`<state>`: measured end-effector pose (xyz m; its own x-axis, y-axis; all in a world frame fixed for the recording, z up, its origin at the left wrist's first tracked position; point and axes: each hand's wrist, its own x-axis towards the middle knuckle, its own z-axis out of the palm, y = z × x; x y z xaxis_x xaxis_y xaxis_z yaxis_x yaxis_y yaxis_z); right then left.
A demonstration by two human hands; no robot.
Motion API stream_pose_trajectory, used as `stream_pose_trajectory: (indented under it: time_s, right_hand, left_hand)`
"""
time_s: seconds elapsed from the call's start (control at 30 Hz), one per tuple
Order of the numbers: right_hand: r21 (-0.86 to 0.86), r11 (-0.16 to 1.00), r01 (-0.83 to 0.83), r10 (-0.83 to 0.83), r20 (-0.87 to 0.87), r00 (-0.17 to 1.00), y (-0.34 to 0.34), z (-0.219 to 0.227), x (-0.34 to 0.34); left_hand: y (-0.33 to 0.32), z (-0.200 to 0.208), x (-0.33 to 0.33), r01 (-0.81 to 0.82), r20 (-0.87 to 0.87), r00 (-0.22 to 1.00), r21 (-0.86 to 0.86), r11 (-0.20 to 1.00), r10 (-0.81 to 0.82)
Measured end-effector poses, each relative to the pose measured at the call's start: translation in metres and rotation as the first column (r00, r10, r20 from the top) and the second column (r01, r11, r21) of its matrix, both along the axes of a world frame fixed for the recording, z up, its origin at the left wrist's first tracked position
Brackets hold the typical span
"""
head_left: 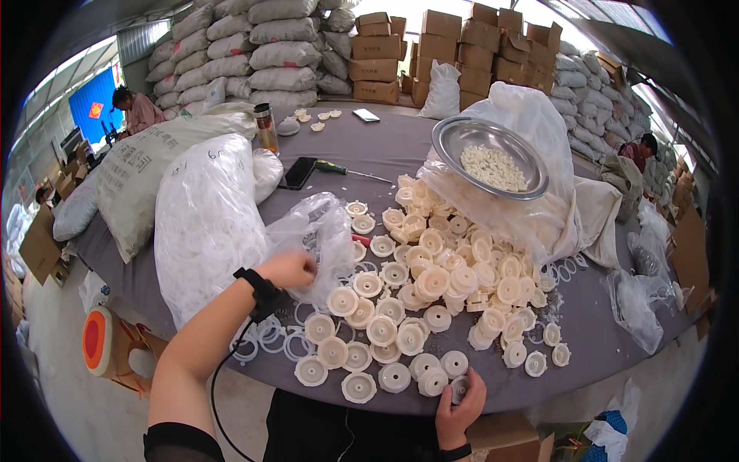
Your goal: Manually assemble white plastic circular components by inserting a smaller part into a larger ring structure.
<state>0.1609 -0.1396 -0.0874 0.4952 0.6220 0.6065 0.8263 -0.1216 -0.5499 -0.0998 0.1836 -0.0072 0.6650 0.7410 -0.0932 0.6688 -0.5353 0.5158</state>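
My left hand (291,269) is raised over the table's left middle, beside a crumpled clear plastic bag (323,223). Its fingers are curled together, and whatever they may hold is hidden. At the near edge, my right hand (462,408) grips a round cream plastic cap (459,388) between thumb and fingers. More of these caps lie in a loose group (381,331) between my hands, and a large heap (462,269) rises behind them. Thin translucent rings (296,343) are scattered below my left wrist.
A steel bowl (443,146) of small pale pieces tops a plastic sack behind the heap. A large clear bag (204,223) bulges at left. A phone (299,173), screwdriver (332,166) and bottle (265,127) lie or stand farther back. Two people sit in the background.
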Motion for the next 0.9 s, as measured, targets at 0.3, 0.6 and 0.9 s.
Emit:
stream_pose_trajectory:
  time_s: [0.3, 0.6, 0.9]
  right_hand:
    - [-0.009, 1.0, 0.0, 0.0, -0.04, 0.999, -0.001, 0.002, -0.003]
    - [0.007, 1.0, -0.018, 0.019, -0.185, 0.983, -0.002, 0.006, 0.005]
    - [0.154, 0.986, -0.059, 0.132, -0.522, 0.843, -0.009, 0.003, 0.012]
  left_hand:
    - [0.044, -0.027, 0.014, -0.194, -0.037, 0.975, 0.327, 0.925, 0.218]
    - [0.062, -0.037, 0.017, -0.261, -0.101, 0.953, 0.214, 0.941, 0.287]
    - [0.05, -0.038, 0.017, -0.35, 0.125, 0.937, 0.347, 0.87, 0.327]
